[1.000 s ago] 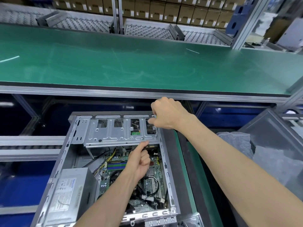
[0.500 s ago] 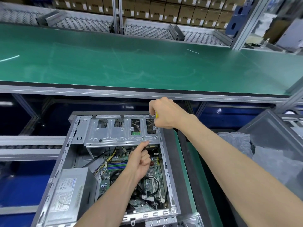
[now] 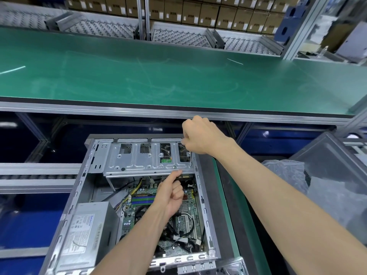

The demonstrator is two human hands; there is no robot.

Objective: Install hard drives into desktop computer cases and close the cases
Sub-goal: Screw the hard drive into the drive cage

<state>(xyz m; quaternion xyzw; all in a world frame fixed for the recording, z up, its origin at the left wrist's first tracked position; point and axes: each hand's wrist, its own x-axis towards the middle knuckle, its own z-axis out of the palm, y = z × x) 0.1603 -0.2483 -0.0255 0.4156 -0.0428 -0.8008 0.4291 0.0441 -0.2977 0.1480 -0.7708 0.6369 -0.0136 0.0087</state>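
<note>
A green conveyor belt (image 3: 158, 76) spans the room; stacked cardboard boxes (image 3: 198, 10) line the back.

Open grey desktop case (image 3: 206, 197) lying on its side, silver drive cage (image 3: 139, 161) spanning its far end, motherboard (image 3: 184, 215) exposed

The case (image 3: 83, 187) and cage (image 3: 139, 161) are bare, dull-grey metal. At twelve o'clock, the belt (image 3: 158, 76) is matt green, scuffed.
</note>
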